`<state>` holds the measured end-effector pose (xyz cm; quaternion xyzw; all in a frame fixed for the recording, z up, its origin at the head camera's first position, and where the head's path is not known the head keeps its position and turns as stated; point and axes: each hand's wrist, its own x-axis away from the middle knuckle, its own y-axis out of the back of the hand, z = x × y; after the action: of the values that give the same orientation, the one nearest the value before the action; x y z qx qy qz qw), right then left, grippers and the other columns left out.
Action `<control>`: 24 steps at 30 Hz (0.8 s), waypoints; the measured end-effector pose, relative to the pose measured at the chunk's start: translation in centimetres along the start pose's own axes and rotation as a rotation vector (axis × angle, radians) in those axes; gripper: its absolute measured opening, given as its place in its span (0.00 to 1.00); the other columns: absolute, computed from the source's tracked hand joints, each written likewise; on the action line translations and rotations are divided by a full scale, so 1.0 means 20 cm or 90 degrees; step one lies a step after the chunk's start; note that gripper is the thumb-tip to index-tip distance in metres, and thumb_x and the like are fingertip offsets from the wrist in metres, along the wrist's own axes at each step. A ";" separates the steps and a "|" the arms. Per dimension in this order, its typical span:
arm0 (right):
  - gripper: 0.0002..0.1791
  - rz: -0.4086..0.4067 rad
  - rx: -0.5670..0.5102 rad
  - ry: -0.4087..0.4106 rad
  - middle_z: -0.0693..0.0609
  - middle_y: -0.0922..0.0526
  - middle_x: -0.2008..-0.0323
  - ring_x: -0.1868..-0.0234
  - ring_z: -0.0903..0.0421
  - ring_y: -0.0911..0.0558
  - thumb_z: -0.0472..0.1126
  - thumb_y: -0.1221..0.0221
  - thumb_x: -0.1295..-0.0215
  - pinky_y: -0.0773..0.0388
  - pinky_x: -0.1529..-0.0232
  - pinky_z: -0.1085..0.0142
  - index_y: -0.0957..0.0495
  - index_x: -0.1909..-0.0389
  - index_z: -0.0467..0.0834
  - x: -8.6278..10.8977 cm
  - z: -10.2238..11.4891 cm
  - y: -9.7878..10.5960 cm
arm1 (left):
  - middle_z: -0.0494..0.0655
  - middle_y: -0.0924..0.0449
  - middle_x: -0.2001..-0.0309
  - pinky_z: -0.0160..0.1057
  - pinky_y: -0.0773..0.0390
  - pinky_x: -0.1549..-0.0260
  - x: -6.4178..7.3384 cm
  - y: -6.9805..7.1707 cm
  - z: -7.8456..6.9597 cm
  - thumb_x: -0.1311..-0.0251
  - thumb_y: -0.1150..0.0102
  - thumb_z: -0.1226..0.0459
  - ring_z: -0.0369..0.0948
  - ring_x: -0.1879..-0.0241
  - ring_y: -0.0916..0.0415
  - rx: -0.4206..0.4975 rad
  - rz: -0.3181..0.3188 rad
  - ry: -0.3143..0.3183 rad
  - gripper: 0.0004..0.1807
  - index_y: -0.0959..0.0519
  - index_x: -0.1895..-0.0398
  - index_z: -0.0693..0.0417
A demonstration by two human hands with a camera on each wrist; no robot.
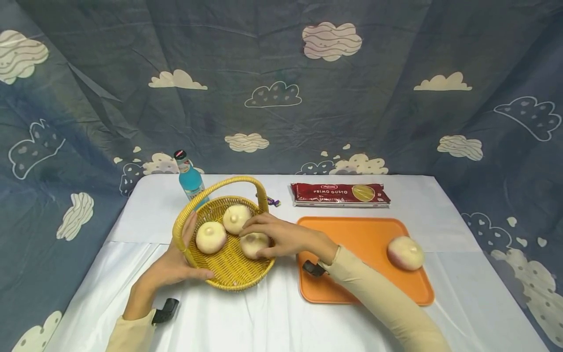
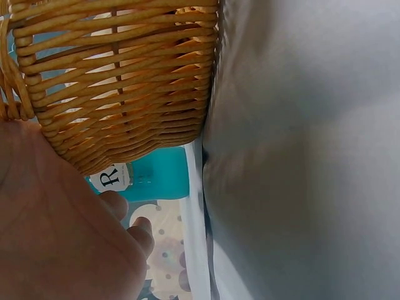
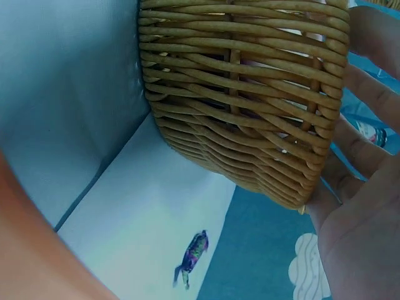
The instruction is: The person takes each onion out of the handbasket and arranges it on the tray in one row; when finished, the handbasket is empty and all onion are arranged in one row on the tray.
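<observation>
A yellow wicker basket [image 1: 235, 279] with an arched handle holds a white turnip [image 1: 211, 238] at its left, another turnip [image 1: 236, 218] at the back and a third turnip [image 1: 255, 245] at the right. My left hand [image 1: 169, 266] rests against the basket's left side, its thumb along the front rim and its fingers spread up beside the handle. Over the right rim reaches my right hand [image 1: 286, 237], its fingers and thumb curled round the third turnip and partly covering it. In the right wrist view, those fingers [image 3: 369, 150] pass over the wicker rim.
On the right, an orange tray [image 1: 347, 234] bears a purple-tinged turnip [image 1: 405, 253]. Behind it lies a red Primo Gusto pasta pack [image 1: 338, 194]. A blue bottle [image 1: 191, 180] stands behind the basket at the left; a small purple-wrapped candy [image 1: 273, 201] lies behind its right side.
</observation>
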<state>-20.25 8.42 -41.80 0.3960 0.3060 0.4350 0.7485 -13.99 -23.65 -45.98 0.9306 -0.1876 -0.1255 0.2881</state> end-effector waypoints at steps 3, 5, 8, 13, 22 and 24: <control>0.28 0.013 0.005 -0.007 0.50 0.29 0.33 0.31 0.53 0.33 0.47 0.34 0.35 0.37 0.28 0.56 0.26 0.34 0.47 -0.01 0.01 0.00 | 0.53 0.81 0.20 0.74 0.64 0.32 0.00 0.00 0.00 0.69 0.13 0.58 0.64 0.22 0.76 0.004 0.000 -0.001 0.83 0.72 0.19 0.53; 0.28 0.021 0.013 -0.008 0.50 0.28 0.34 0.31 0.52 0.33 0.47 0.34 0.35 0.37 0.27 0.55 0.26 0.34 0.47 -0.03 0.01 0.01 | 0.53 0.80 0.20 0.74 0.64 0.32 0.00 0.00 0.00 0.69 0.13 0.58 0.64 0.23 0.76 0.002 -0.001 -0.001 0.83 0.72 0.19 0.53; 0.29 0.031 0.025 -0.012 0.50 0.28 0.34 0.31 0.52 0.33 0.47 0.33 0.36 0.37 0.27 0.56 0.25 0.35 0.47 -0.04 0.00 0.01 | 0.53 0.81 0.20 0.75 0.63 0.32 0.00 0.00 0.00 0.69 0.13 0.58 0.65 0.23 0.76 -0.002 -0.001 -0.004 0.84 0.72 0.19 0.51; 0.29 0.043 0.038 -0.020 0.50 0.28 0.34 0.31 0.52 0.33 0.47 0.33 0.37 0.37 0.27 0.56 0.25 0.35 0.48 -0.04 -0.01 0.00 | 0.53 0.81 0.20 0.75 0.63 0.32 0.00 0.00 0.01 0.70 0.13 0.57 0.65 0.23 0.75 -0.006 -0.001 -0.006 0.84 0.73 0.19 0.48; 0.30 0.033 0.048 -0.012 0.51 0.26 0.36 0.33 0.53 0.31 0.45 0.31 0.40 0.37 0.27 0.57 0.24 0.36 0.47 -0.04 -0.02 -0.03 | 0.53 0.80 0.20 0.74 0.63 0.32 0.00 0.00 0.00 0.70 0.13 0.58 0.65 0.23 0.74 -0.005 -0.004 -0.010 0.83 0.72 0.19 0.54; 0.30 0.031 0.050 -0.011 0.51 0.26 0.37 0.34 0.53 0.31 0.45 0.31 0.41 0.37 0.27 0.57 0.23 0.37 0.48 -0.04 -0.02 -0.03 | 0.54 0.80 0.20 0.75 0.63 0.32 0.00 0.00 0.00 0.70 0.13 0.58 0.65 0.23 0.75 -0.007 -0.004 -0.010 0.84 0.72 0.19 0.52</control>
<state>-20.69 7.57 -42.47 0.4358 0.3066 0.4376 0.7243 -13.94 -23.63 -45.97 0.9286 -0.1862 -0.1348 0.2912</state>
